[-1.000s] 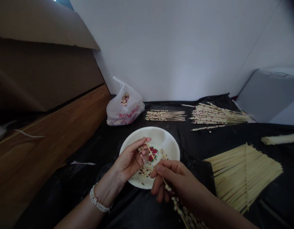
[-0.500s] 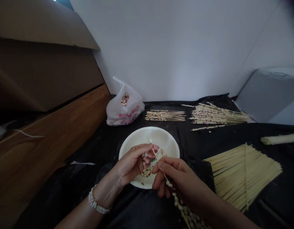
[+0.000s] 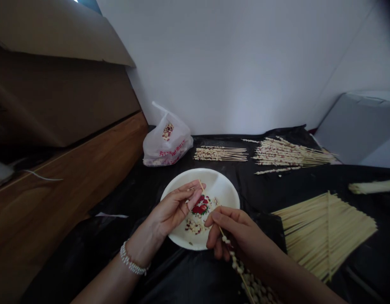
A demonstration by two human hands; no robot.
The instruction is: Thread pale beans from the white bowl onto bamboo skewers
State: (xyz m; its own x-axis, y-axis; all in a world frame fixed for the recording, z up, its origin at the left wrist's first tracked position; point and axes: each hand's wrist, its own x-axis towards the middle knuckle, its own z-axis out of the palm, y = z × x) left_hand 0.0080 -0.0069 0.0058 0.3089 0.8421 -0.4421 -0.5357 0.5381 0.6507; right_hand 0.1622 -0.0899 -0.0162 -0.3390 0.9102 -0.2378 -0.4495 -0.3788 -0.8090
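My right hand (image 3: 234, 228) grips a thin wooden skewer (image 3: 222, 232) over the near right rim of a white bowl (image 3: 228, 190). Small cream kernel-like pieces (image 3: 234, 261) are strung along its lower part, running down to the bottom edge. Closed around the skewer near its pointed upper end is my left hand (image 3: 177, 207), above the bowl; the tip shows past the fingers. Whether a loose piece sits in these fingers is hidden. Loose cream and dark red pieces (image 3: 194, 226) lie in the bowl, beside a red flower print (image 3: 200, 206) on its bottom.
Behind the bowl stands a white plastic bag (image 3: 167, 143). Filled skewers lie in a small bundle (image 3: 218, 153) and a larger pile (image 3: 277, 153). Bare skewers (image 3: 328, 232) are spread at right on black sheeting (image 3: 245, 177). A cardboard box (image 3: 64, 88) is at left.
My left hand has rolled over, its fingers closing up around the skewer's tip and uncovering more of the bowl's bottom. My right hand keeps its hold, nearly still.
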